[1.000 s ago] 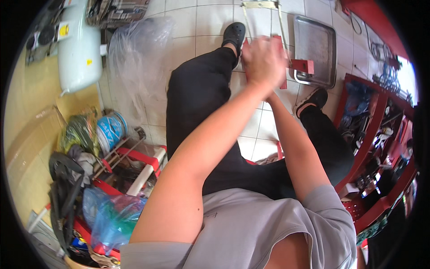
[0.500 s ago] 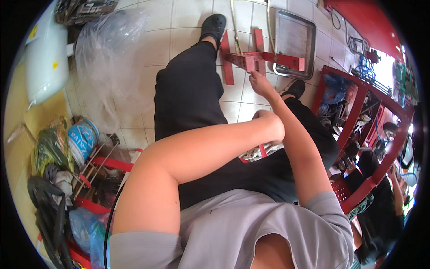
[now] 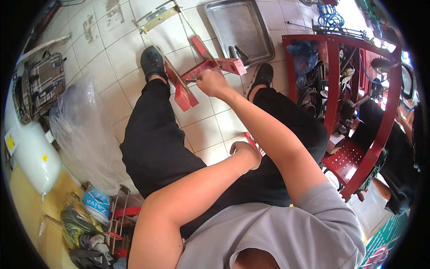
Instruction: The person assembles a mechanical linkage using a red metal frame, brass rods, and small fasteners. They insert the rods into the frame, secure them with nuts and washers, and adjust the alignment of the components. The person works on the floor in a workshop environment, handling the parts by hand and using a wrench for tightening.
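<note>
So I'm sat on the tiled floor with the red painted angle-iron metal frame [image 3: 197,78] lying between my 2 black shoes, well out in front of my knees. My right hand [image 3: 212,83] is closed around something thin and dark at the frame's middle bar, maybe a bolt or small tool, but my fingers cover most of it so I can't say what it is. My left hand [image 3: 246,152] is down by my lap, curled loosely against a small red flat piece [image 3: 253,143] that only peeks out past my knuckles; whether I'm actually gripping it or just resting on it I can't tell, my own forearm blocks the view. A thin brass-coloured rod [image 3: 170,62] runs over the frame up to a yellowish metal bar [image 3: 156,18]. Beyond that sits a shallow steel tray [image 3: 237,27] with a dark tool in it. The red steel shelving rack [image 3: 354,112] on my right is crammed with parts too cluttered to make out.
</note>
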Available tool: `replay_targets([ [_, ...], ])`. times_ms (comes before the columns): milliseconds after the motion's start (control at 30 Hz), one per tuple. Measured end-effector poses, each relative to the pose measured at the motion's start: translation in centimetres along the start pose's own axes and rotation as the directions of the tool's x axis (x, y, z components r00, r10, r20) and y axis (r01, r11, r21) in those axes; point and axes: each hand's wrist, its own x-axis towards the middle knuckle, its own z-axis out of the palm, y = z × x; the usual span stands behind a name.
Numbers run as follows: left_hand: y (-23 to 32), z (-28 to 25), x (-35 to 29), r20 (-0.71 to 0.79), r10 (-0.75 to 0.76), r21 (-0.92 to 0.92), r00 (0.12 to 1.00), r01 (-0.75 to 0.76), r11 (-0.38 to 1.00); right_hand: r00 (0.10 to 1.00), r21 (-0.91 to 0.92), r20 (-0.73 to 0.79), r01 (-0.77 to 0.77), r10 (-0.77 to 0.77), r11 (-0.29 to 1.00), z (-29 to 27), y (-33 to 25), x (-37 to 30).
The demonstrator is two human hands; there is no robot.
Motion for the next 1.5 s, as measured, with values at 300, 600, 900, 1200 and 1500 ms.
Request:
replay_targets([
  [300, -0.6, 3.4, 3.6, -0.49, 0.075, -0.141, 0.868, -0.164, 0.976, 0.996, -0.161, 0.085, 0.013, 0.0, 0.987, -2.9, -4.7, 0.5],
  [600, 0.7, 0.2, -3.1, -0.5, -0.033, -0.113, 0.865, -0.028, 0.993, 0.87, -0.354, 0.353, 0.464, -0.343, 0.812, -1.6, -4.2, 6.9],
  [900, 0.5, 0.4, 1.2, -0.347, 0.119, -0.035, 0.93, -0.14, 0.99, 0.937, -0.204, 0.147, 0.343, -0.318, 0.917, -0.1, -3.8, 1.3],
  [1200, 0.7, -0.5, -1.3, -0.13, 0.123, -0.014, 0.984, -0.126, 0.992, 0.909, -0.128, -0.051, 0.405, -0.414, 0.905, 3.3, -0.7, -3.0],
  [1500, 0.9, -0.1, 0.1, 0.031, 0.144, 0.024, 0.989, -0.145, 0.989, 0.9, -0.221, -0.059, 0.409, -0.431, 0.885, 7.1, 4.9, -4.8],
])
